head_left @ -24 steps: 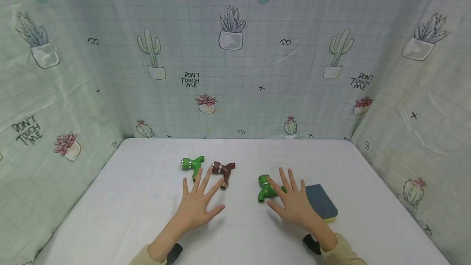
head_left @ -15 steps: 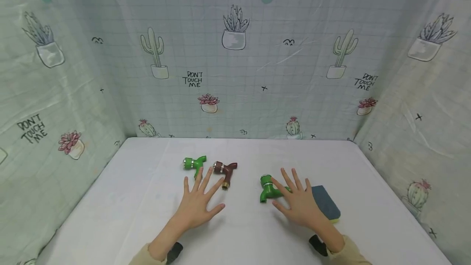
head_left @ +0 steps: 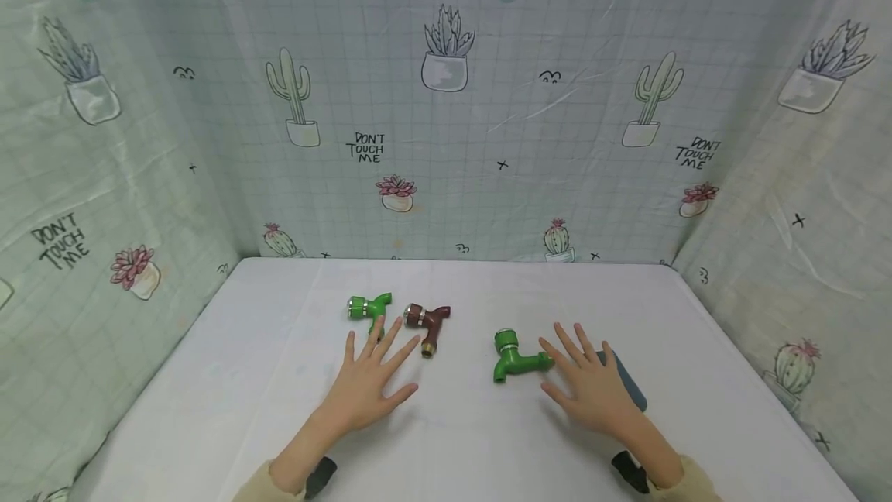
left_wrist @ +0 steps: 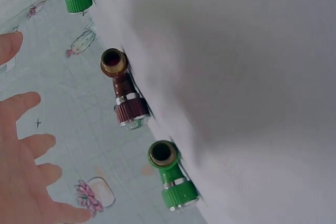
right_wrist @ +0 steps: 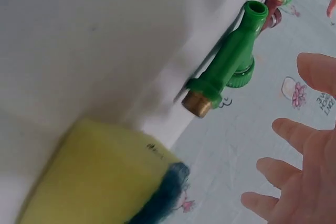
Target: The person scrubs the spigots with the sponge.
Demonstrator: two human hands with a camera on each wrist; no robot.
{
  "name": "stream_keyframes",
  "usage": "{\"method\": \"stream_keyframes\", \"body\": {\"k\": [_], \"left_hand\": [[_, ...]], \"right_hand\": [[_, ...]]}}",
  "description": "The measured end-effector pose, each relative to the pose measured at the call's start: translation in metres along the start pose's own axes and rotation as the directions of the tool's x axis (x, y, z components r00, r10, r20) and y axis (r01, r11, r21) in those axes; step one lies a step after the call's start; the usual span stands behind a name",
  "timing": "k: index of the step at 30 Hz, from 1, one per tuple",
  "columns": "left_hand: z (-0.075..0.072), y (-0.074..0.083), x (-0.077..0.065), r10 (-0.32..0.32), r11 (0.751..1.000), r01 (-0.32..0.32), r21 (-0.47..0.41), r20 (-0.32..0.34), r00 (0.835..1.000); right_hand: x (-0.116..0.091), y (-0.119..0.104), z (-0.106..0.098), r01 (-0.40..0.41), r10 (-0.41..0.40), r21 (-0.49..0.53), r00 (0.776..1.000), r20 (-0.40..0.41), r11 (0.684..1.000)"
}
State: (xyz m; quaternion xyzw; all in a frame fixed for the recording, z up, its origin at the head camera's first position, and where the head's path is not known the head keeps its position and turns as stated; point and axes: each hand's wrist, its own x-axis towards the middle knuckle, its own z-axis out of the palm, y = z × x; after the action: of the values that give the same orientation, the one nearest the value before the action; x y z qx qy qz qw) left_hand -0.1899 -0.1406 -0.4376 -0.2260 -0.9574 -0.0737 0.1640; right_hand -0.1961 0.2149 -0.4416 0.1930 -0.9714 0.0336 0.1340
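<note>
My left hand (head_left: 365, 386) hovers over the table with fingers spread, holding nothing. Just beyond its fingertips lie a small green tap (head_left: 372, 308) and a dark red-brown tap (head_left: 429, 324) with a brass end; a fingertip overlaps the green one in the head view. My right hand (head_left: 592, 386), also spread and holding nothing, is over the right side. Left of its fingers lies a larger green tap (head_left: 516, 359), whose brass threaded end (right_wrist: 197, 103) shows in the right wrist view. Partly hidden behind that hand is a sponge (right_wrist: 100, 171), yellow with a dark blue scouring side.
All of these lie on a white table (head_left: 460, 440). A patterned cloth (head_left: 488, 115) with printed cacti rises behind the table and along both sides. Dark straps or devices (head_left: 630, 472) sit at the wrists.
My right hand has moved right, uncovering more of the large green tap and covering more of the sponge. The left hand has shifted slightly toward me. The head view has turned a little.
</note>
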Motion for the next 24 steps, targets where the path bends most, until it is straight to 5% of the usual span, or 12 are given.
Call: {"method": "stream_keyframes", "body": {"k": [13, 24], "left_hand": [[-0.002, -0.018, 0.0, 0.042, 0.999, -0.042, -0.009, -0.022, 0.999], [0.001, -0.047, 0.009, 0.111, 0.993, -0.115, -0.022, -0.126, 0.986]], "right_hand": [[-0.012, 0.019, 0.001, -0.005, 0.004, -0.035, 0.999, -0.045, 0.999], [-0.022, 0.037, 0.002, -0.092, 0.092, -0.016, 0.996, 0.011, 0.996]]}}
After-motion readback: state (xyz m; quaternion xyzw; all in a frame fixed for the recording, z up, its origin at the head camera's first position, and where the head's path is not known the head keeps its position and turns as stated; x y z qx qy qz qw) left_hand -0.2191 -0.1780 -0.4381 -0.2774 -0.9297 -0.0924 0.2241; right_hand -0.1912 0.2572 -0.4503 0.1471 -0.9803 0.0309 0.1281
